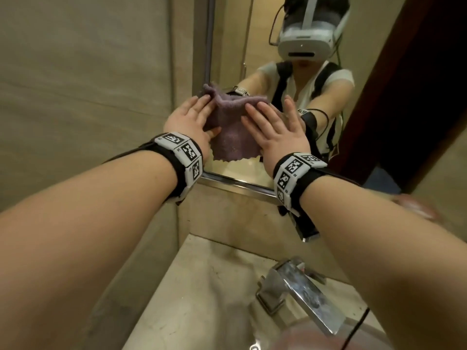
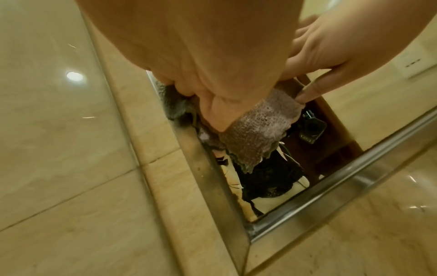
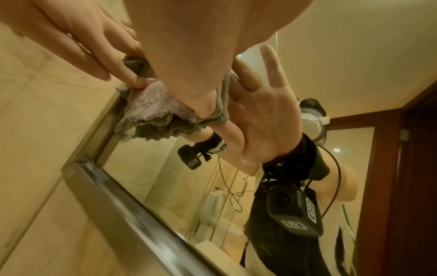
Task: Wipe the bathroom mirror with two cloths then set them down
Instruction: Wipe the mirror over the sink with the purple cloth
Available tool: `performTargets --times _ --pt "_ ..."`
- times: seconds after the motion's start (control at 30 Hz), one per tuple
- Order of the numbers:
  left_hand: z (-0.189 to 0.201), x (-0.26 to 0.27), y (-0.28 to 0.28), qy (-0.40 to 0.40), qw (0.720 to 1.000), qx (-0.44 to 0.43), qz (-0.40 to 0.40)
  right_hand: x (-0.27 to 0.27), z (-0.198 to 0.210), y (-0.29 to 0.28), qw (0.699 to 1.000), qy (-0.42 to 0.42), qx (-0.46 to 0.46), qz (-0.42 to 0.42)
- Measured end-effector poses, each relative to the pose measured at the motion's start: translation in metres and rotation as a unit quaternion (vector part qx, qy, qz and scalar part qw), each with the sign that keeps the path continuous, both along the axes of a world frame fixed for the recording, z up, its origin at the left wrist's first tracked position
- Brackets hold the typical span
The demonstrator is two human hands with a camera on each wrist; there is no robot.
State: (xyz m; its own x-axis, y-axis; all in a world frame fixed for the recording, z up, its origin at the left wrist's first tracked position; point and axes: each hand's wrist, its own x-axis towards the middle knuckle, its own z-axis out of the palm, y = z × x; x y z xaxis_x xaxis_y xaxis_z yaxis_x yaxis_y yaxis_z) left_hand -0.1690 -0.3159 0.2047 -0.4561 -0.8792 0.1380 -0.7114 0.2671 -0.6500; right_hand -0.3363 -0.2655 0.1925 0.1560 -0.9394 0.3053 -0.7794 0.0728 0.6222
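I press the purple cloth (image 1: 233, 127) flat against the mirror (image 1: 252, 46) with left hand (image 1: 188, 122) and right hand (image 1: 279, 132), fingers straight; wiping seems midway, setting down remains.

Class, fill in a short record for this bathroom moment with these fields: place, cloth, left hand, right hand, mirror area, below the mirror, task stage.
place: bathroom, facing the mirror
cloth: purple cloth spread flat on the glass; a second cloth cannot be told apart
left hand: left hand presses the cloth's left side, fingers straight
right hand: right hand presses its right side, fingers spread
mirror area: lower left corner, near the metal frame
below the mirror: chrome faucet
task stage: wiping, cloth not yet set down
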Motion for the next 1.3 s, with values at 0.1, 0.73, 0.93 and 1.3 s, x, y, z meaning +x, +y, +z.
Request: performTargets --times 0.1,0.73,0.93,1.3 --pt "0.004 0.002 0.000 -0.028 1.000 -0.001 0.010 0.010 0.004 -0.001 1.000 -0.004 0.006 0.000" --pt "0.017 -0.054 0.025 0.010 0.990 -0.049 -0.134 -0.086 0.019 0.045 0.998 0.032 -0.041 -0.029" --pt "0.028 -0.109 0.052 0.027 0.982 -0.067 -0.174 -0.139 0.037 0.086 0.994 0.041 -0.059 -0.081" --pt "0.052 -0.213 0.107 0.048 0.961 -0.097 -0.255 -0.231 0.052 0.158 0.981 -0.004 -0.087 -0.172"
